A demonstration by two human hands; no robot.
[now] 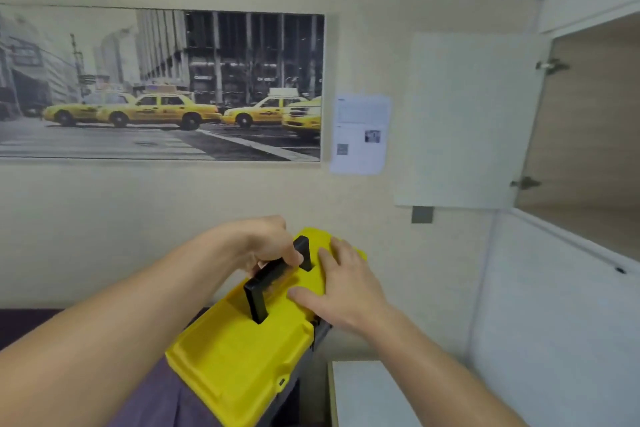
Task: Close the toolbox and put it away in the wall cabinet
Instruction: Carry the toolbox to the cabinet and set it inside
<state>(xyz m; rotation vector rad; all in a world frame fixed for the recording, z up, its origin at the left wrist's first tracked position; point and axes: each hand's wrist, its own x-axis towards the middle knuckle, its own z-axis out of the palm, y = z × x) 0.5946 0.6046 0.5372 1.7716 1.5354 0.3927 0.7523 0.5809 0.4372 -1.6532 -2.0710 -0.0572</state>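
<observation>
The head view shows a yellow-lidded toolbox (242,350) held up in front of the person, its lid down on a dark body that shows only as a strip along the right edge. The box's long axis runs from lower left, near the camera, up and away to the right, so its far end points roughly toward the open wall cabinet (588,135), which sits above and to the right, well apart from the box. The left hand (266,246) is curled closed around the black handle (270,277) on the lid. The right hand (346,284) lies open and flat on the lid's right side, just beside the handle, fingers spread and pressing down; it is the hand nearer the cabinet. Whether the latches are fastened cannot be told from here.

The cabinet door (464,121) stands swung open against the wall, with 2 hinges visible, and the wood-toned interior looks bare in the part that shows. Judging by this, the lift must travel up and rightward, end first. Below the box lies a purple surface (149,399), possibly a bed, with a white bench (363,395) corner at lower right. A taxi poster (159,83) and a printed sheet (360,135) hang on the cream wall.
</observation>
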